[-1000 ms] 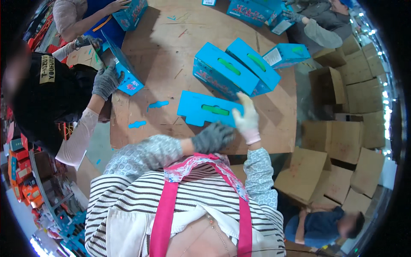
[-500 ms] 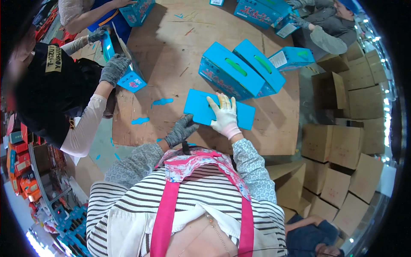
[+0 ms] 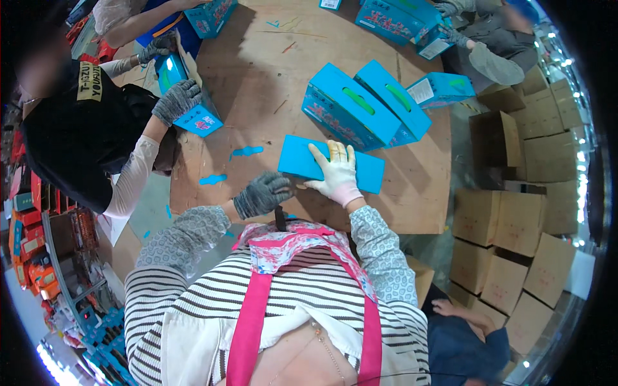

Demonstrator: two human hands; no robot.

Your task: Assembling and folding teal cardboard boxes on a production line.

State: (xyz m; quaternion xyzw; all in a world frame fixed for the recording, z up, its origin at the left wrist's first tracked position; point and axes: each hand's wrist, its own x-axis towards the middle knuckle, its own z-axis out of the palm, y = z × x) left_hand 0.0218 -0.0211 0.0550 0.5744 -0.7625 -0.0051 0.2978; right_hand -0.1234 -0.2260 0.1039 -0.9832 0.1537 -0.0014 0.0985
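Shelves [image 3: 56, 257] and red and orange boxes [image 3: 31, 241] fill the far left of the room. Next to them, a worker in a black shirt [image 3: 71, 145] is by a big brown table [image 3: 248, 83]. Two grey-gloved hands [image 3: 177, 103] of this worker are on a blue box [image 3: 201, 121] at the table's left side. Little blue scraps [image 3: 247, 151] lie on the table nearby.

Then comes the person's left hand [image 3: 262, 194], in a grey glove. Its fingers are bent a bit and not closed up, and I can see nothing held in it. It is just beside the near left corner of a long blue box [image 3: 369, 172], which sits near the front of the table. The right hand [image 3: 336, 174], in a white glove, is on top of that box. Its fingers are spread wide, with the thumb by the near edge.

Just behind are two tall blue boxes [image 3: 351, 106] with green handles. To their right is a smaller blue box [image 3: 445, 89] with a white label. Big brown cartons [image 3: 476, 213] sit at the far right, and a person in a dark blue shirt [image 3: 460, 341] is below them.
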